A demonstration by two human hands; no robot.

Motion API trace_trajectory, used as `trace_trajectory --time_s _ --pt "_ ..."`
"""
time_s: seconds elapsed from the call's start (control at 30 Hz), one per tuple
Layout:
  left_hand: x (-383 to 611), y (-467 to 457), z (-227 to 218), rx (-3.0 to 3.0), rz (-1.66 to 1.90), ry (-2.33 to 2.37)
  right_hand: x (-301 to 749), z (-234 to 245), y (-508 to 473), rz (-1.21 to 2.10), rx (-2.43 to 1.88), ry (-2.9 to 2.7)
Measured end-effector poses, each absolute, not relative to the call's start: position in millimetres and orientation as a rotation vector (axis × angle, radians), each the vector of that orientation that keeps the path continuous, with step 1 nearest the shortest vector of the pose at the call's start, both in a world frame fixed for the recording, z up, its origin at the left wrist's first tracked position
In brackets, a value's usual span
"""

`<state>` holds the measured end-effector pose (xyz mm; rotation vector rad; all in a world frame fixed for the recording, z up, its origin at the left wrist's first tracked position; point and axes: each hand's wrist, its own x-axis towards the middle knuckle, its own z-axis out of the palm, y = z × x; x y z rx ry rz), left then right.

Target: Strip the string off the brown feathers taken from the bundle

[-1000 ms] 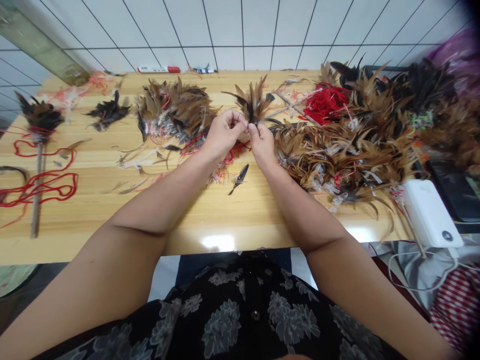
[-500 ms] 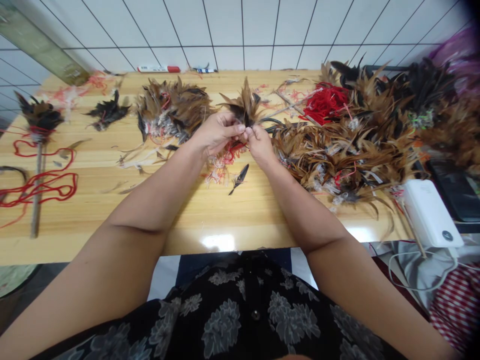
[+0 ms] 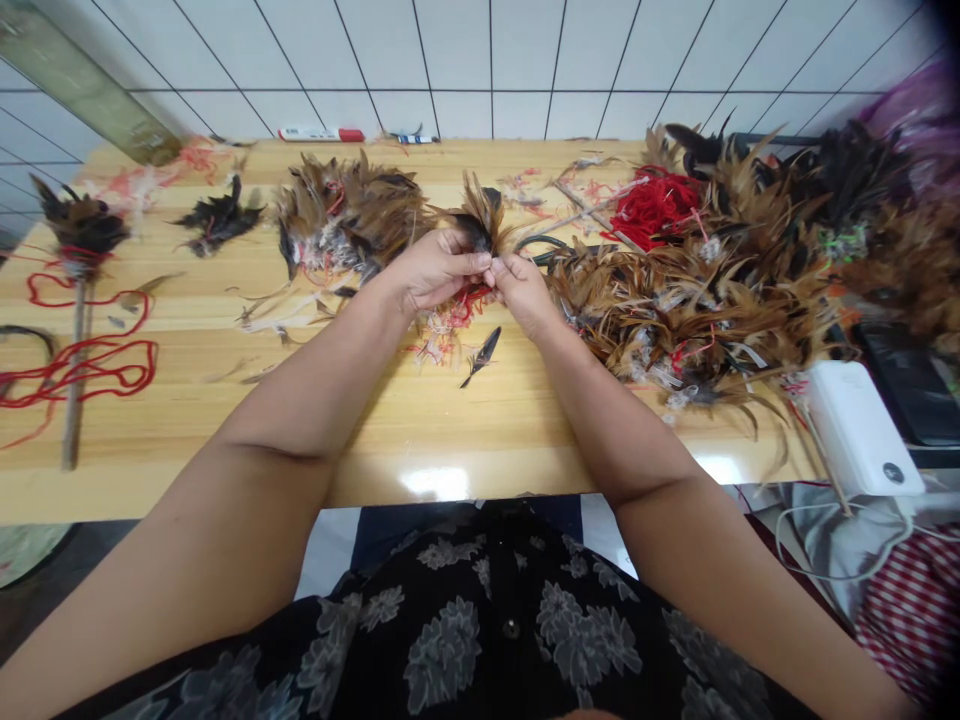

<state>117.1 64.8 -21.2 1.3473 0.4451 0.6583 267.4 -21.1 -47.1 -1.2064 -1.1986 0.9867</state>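
Between my two hands a small bunch of brown and black feathers [image 3: 487,215] stands with its tips toward the wall. My left hand [image 3: 441,268] pinches its base between thumb and fingers. Fingertips of my right hand [image 3: 523,287] close at the same spot, touching the left thumb; whatever they pinch is too small to make out. Below the hands lie red and pink thread scraps [image 3: 450,325] and a loose dark feather [image 3: 482,355]. A pile of brown feathers [image 3: 345,215] is left of my hands, and a larger feather heap [image 3: 697,300] lies to the right.
A feather duster [image 3: 77,300] with a wooden stick and loose red cord [image 3: 112,385] lies at left. Red yarn [image 3: 654,207] sits at the back right. A white power bank [image 3: 862,428] with a cable rests by the right edge. Markers [image 3: 321,134] lie along the tiled wall.
The feather bunch has tilted slightly and its tips sit a little lower and further left. Both hands stay together at its base. The whole view has shifted slightly.
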Motion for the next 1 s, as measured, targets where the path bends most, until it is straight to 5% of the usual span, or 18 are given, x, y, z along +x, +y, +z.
trace_trajectory --time_s 1.0 --pt "115.8 64.1 -7.3 1.257 0.663 0.575 275.4 -61.1 -9.5 0.784 -1.185 -1.32"
